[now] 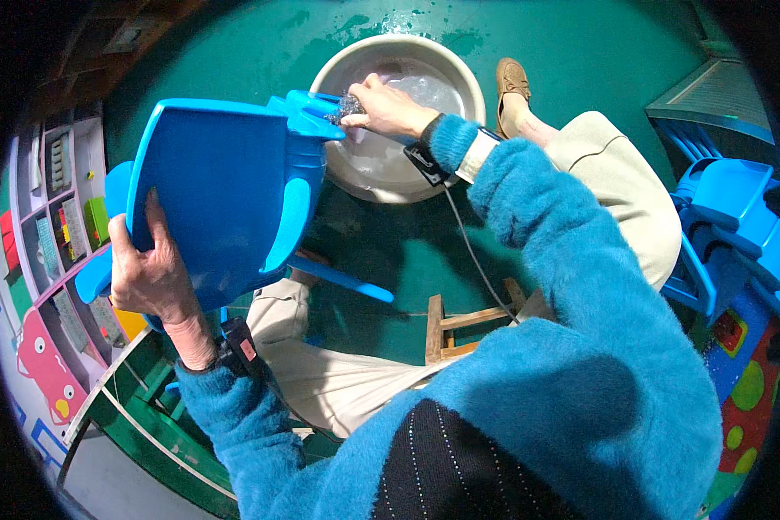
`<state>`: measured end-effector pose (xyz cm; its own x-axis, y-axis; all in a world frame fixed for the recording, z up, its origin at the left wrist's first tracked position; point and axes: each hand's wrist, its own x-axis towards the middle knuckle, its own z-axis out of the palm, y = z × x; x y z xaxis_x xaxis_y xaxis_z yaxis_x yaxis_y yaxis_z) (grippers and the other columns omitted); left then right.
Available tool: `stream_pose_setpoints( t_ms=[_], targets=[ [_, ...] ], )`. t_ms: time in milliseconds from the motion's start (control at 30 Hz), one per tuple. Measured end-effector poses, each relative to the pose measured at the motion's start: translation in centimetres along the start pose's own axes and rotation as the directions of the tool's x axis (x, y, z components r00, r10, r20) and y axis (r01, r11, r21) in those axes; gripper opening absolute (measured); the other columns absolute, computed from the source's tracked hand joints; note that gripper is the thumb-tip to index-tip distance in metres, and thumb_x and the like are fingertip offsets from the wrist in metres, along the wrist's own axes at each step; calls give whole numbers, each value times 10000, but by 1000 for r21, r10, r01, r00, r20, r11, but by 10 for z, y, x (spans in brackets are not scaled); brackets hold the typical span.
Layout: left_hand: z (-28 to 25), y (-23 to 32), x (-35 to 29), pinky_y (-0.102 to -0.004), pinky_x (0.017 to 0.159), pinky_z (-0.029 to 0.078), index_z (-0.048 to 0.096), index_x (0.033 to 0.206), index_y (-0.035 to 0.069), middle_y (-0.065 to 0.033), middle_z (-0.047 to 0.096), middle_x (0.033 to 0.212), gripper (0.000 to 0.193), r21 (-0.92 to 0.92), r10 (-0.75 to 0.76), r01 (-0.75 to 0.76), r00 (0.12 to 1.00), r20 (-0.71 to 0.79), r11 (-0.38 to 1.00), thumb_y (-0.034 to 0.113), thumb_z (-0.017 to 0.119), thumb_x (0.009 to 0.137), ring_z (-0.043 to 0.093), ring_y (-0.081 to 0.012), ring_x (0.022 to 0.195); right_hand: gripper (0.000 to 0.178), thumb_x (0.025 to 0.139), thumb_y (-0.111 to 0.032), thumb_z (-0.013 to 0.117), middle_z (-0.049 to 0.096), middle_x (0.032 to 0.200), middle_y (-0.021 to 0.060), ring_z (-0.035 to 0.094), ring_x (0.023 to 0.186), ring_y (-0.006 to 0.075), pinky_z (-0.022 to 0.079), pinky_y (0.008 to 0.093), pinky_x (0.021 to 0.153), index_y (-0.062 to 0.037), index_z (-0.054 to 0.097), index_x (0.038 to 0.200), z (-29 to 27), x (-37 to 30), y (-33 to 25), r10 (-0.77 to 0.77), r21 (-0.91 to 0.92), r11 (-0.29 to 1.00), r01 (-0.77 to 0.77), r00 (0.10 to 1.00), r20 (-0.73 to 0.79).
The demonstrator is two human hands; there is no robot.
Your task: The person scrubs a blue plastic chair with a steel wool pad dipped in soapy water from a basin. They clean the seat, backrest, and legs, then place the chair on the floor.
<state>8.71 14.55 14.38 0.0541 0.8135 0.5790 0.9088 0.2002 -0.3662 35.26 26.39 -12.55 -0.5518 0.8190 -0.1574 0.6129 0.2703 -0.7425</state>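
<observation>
A small blue plastic chair (212, 191) is tipped over in front of me, its broad panel turned up toward me. My left hand (154, 273) grips its left edge, with fingers lying on the panel and the rest of the hold partly hidden. At the chair's far right end, my right hand (386, 108) is closed on a grey metal scouring pad (348, 107), pressed against or right beside the blue plastic. Just beyond and beneath that hand stands a round pale basin (471, 80) of cloudy, sudsy water.
Splashes wet the green floor (546, 35) behind the basin. Stacked blue chairs (728, 199) stand at the right. A low wooden stool (446, 322) is near my legs. Pink-framed shelves (87, 186) with small items line the left. A cable (468, 234) hangs from my right wrist.
</observation>
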Motion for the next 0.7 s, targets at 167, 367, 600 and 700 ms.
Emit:
stream_pose_setpoints(
  t_ms=[167,367,600,700],
  targets=[
    [2,-6,7,-309,450,461,672,861,145,-66,671,626,275,-278,66,-58,998,20,959,406,757,869,613,-170,484,779,894,-632,588,430,1333,312,477,1263,508,420,563,1047,-130,384,1453,8,-4,-5,5,264,964,-5,1000,0],
    [7,-4,11,-340,475,430,648,817,144,-80,625,605,322,-283,33,-27,999,18,959,449,722,892,547,-166,467,487,868,-306,694,532,1192,203,528,1154,363,427,446,1009,-96,518,1271,11,-43,-7,40,496,866,59,982,-187],
    [1,-4,5,-299,475,491,658,813,139,-60,690,656,282,-236,63,-54,997,32,970,395,761,869,638,-147,515,437,803,-321,723,482,1128,222,555,1077,441,489,542,879,-140,584,1175,14,-37,-37,88,172,984,-35,947,-310],
    [0,-5,2,-302,478,493,655,812,135,-59,686,657,294,-224,56,-49,998,24,973,403,766,862,637,-156,514,517,824,-356,704,442,1213,255,513,1147,491,476,585,908,-120,534,1251,21,-32,-34,122,226,971,-71,968,-220]
  ],
)
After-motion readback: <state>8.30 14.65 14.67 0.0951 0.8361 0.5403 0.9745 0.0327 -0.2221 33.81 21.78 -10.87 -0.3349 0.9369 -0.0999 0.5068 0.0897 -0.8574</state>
